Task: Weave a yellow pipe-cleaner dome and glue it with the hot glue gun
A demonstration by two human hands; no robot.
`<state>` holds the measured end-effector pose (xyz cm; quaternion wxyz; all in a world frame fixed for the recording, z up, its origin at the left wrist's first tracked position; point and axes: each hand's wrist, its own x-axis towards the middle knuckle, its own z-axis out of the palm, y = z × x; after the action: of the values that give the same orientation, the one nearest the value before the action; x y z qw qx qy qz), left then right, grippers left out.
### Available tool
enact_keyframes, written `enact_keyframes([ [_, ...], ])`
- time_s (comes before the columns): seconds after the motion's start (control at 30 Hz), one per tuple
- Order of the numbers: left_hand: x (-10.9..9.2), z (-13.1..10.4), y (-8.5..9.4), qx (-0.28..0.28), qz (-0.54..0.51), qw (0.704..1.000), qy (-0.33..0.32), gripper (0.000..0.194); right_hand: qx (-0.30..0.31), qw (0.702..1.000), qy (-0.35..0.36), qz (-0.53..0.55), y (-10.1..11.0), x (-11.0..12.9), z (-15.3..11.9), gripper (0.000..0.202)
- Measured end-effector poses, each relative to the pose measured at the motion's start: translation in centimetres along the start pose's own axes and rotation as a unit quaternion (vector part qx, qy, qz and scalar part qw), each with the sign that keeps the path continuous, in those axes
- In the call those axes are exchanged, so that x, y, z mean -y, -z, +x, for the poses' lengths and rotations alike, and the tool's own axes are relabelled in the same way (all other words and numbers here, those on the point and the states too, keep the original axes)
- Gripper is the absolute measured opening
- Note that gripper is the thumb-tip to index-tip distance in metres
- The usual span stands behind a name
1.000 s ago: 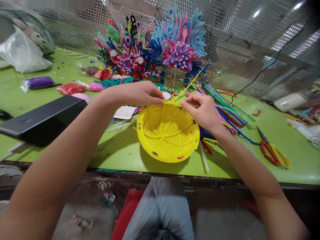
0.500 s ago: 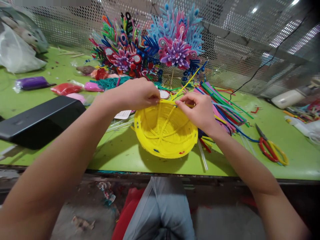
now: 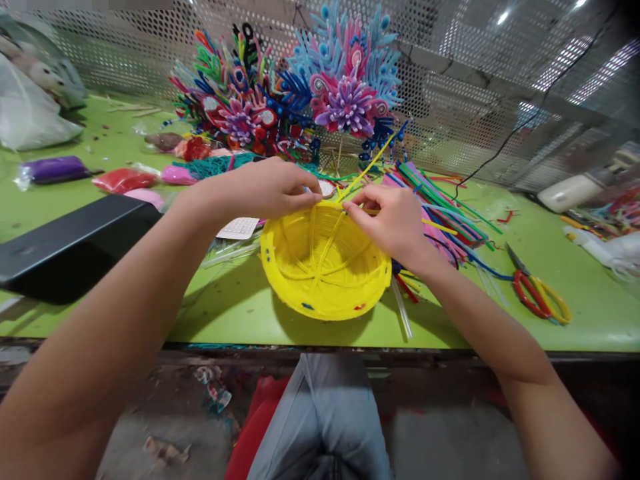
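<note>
A yellow bowl-shaped basket [image 3: 325, 308], apparently wound from fuzzy pipe cleaners, tilts toward me above the table's front edge. Ribs meet at its centre inside, and small blue and red bits dot the rim. At the far rim, my left hand [image 3: 287, 188] is closed, thumb and fingers pinching the edge. Just right of it, my right hand [image 3: 390, 217] pinches the same rim between thumb and forefinger; its other fingers are curled. Between the hands a yellow pipe cleaner [image 3: 369, 167] with a blue tip rises up and right. The right fingers partly hide the rim.
Loose coloured pipe cleaners [image 3: 445, 200] lie right of the basket, with scissors [image 3: 540, 293] beyond. A black box-like object [image 3: 80, 243] stands at left near bagged clay [image 3: 125, 179]. Pipe-cleaner flowers [image 3: 350, 100] stand behind, before a perforated metal panel [image 3: 445, 113].
The left fingers have shifted slightly along the rim. The whole view has moved a little, so the basket appears slightly further left. Both hands stay at the far rim.
</note>
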<state>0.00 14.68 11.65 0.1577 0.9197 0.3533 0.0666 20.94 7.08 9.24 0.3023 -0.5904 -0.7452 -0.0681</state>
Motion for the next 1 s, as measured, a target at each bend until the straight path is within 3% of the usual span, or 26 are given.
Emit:
enact_keyframes([
  [0.33,-0.6,0.4,-0.6,-0.061,0.039,0.997,-0.021,0.044,0.021,0.999,-0.009,-0.023,0.3,0.4,-0.1,0.019],
  [0.6,-1.6,0.2,-0.8,-0.086,0.042,0.995,0.019,0.037,0.039,0.999,0.0,-0.03,0.3,0.6,-0.1,0.019],
  [1.0,-1.3,0.1,-0.2,-0.037,0.039,0.995,0.082,0.037,0.064,0.996,0.044,-0.049,2.3,0.5,-0.2,0.015],
])
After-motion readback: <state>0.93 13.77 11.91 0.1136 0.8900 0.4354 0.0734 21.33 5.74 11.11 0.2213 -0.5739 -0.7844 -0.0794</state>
